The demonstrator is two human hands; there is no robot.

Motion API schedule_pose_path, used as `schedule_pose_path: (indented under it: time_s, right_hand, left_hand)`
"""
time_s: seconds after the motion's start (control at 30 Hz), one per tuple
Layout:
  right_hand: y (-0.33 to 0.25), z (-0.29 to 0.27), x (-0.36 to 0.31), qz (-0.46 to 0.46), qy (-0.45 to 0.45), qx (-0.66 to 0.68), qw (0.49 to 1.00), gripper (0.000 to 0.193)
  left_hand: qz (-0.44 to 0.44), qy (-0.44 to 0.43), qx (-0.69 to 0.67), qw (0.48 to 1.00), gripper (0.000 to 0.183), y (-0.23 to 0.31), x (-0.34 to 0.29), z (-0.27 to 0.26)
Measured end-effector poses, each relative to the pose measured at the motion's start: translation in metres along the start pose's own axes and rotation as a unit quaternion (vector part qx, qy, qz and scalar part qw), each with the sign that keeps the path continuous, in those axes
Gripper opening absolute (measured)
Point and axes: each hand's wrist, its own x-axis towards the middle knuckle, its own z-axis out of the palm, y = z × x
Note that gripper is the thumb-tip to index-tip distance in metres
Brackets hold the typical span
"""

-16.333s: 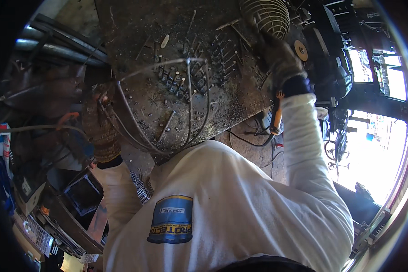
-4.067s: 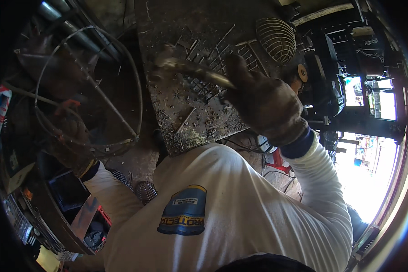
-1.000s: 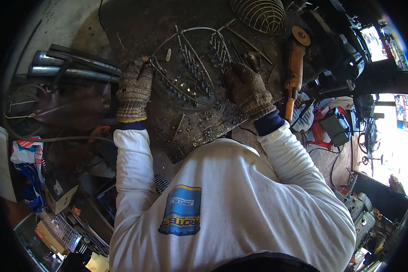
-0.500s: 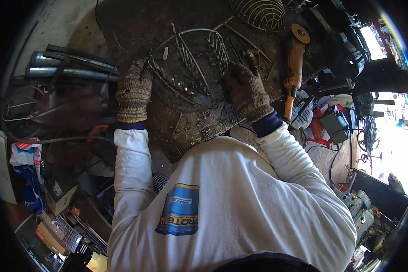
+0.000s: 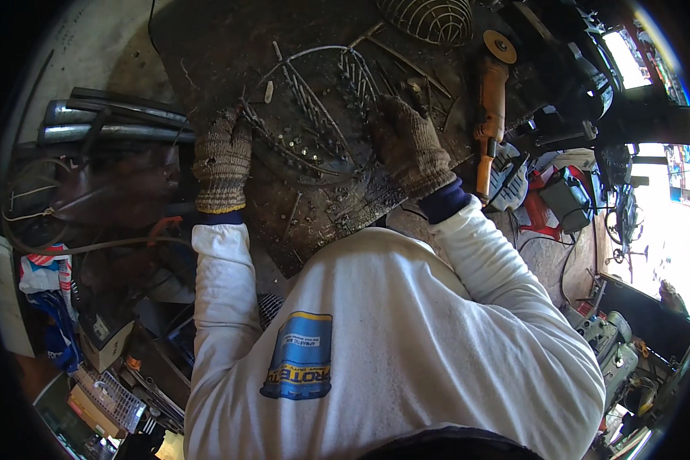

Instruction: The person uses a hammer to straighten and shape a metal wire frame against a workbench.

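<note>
A round frame of bent metal rod point(image 5: 314, 123) lies on a dark, grimy metal table point(image 5: 207, 38). Two lengths of ribbed or toothed bar run across inside it. My left hand point(image 5: 222, 159), in a brown knitted glove, is closed at the frame's left edge, with the fingertips partly hidden. At the opposite edge my right hand point(image 5: 412, 148), gloved alike, is closed on the rim; its fingers are dark and hard to make out. Small shiny metal bits point(image 5: 289, 144) are scattered inside the ring. A short pale stick point(image 5: 269, 92) rests near its upper left.
An orange angle grinder point(image 5: 492, 107) with a tan disc lies right of my right hand. A domed wire cage point(image 5: 435, 21) sits at the far edge, with loose rods point(image 5: 410, 60) nearer. Metal pipes point(image 5: 115, 123) lie left of the table. A red and grey machine point(image 5: 563, 201) stands at right.
The whole view has shifted slightly, so the table and tools appear a little up and left. Both hands stay at the frame's edges, with little visible movement of the frame on the table.
</note>
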Motion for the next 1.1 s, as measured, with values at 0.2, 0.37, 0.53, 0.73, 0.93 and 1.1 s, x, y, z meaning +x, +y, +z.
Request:
schedule_pose_path:
  time_s: [0.2, 0.37, 0.53, 0.73, 0.93, 1.1]
  right_hand:
    - [-0.012, -0.001, 0.005, -0.013, -0.009, -0.076, 0.997, 0.034]
    - [-0.015, -0.003, 0.005, 0.003, -0.013, -0.21, 0.978, 0.041]
    - [0.011, -0.005, -0.001, -0.109, 0.042, -0.244, 0.963, 0.045]
    - [-0.025, -0.014, -0.025, -0.058, -0.027, -0.187, 0.98, 0.047]
    - [-0.025, 0.0, -0.025, 0.026, -0.116, -0.279, 0.953, 0.054]
    - [0.007, 0.007, -0.014, -0.022, -0.089, -0.231, 0.969, 0.051]
  left_hand:
    - [0.07, 0.053, 0.045, 0.995, 0.041, -0.016, -0.001, 0.008]
    - [0.032, 0.025, 0.039, 0.998, 0.041, -0.004, 0.0, -0.003]
    - [0.05, 0.057, 0.019, 0.997, 0.039, 0.008, -0.005, -0.012]
    - [0.075, 0.074, -0.091, 0.99, 0.034, 0.009, -0.009, -0.019]
    - [0.149, 0.091, 0.015, 0.984, 0.031, -0.021, -0.006, 0.002]
    - [0.221, 0.104, 0.187, 0.951, 0.032, -0.022, 0.002, 0.009]
